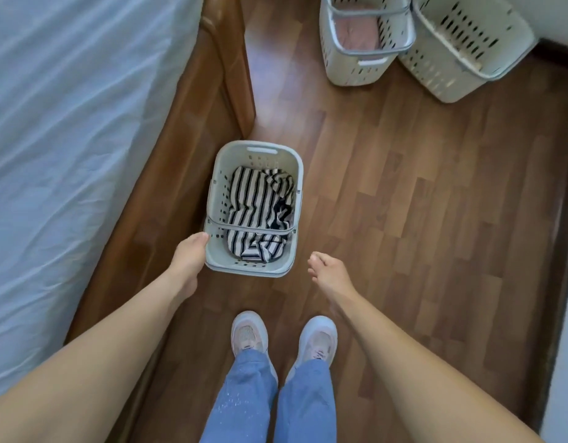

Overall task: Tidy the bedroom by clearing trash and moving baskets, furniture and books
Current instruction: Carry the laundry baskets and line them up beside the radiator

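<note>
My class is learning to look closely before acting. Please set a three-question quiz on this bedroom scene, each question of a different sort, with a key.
1. True or false: the right hand holds the near basket.
2. What lies in the near basket? A) striped cloth B) books C) bottles
3. How many baskets are in view?

Key: 1. False, it holds nothing and is clear of the basket. 2. A. 3. Three: the near basket, the basket with pink cloth and the rightmost basket.

Wood-plank floor (404, 219), white-sheeted bed (52, 123) left, wooden bed frame (193, 123), white wall (561, 14) right.
</note>
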The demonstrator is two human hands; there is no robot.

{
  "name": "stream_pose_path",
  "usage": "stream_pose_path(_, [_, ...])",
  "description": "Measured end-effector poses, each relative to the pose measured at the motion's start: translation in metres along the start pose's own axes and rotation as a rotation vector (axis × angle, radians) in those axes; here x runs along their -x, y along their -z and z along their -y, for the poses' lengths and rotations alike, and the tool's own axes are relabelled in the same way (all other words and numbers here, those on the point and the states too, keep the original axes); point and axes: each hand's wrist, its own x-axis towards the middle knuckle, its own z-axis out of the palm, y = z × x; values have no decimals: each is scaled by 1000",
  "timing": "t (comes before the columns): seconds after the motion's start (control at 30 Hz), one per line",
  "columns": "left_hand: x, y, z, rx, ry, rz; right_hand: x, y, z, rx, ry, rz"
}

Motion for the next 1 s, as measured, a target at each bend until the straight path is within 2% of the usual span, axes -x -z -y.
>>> stream_pose_path(0.3, [-107, -11, 56, -94, 68, -105, -103, -32, -53, 72, -42, 22])
stream_pose_path(0.43, [-134, -12, 76, -94, 115, -129, -131, -39, -67, 26, -60, 39])
stream_pose_path(0.6, [-136, -25, 92, -57, 65, -118, -150, -36, -79, -45, -82, 57])
stream_pose_path(0.7, [-129, -36, 106, -43, 73, -56, -159, -29, -82, -84, -65, -4])
stream_pose_path(0.83, [-132, -53, 113, 105, 112, -35, -173, -20, -90, -142, -78, -28])
stream_pose_path(0.9, [-138, -63, 113, 174, 150, -46, -179, -20, -94, -128, -86, -20])
stream_pose_path(1.0, [-144, -68, 116, 146, 164, -92, -184, -22, -95, -120, -87, -30])
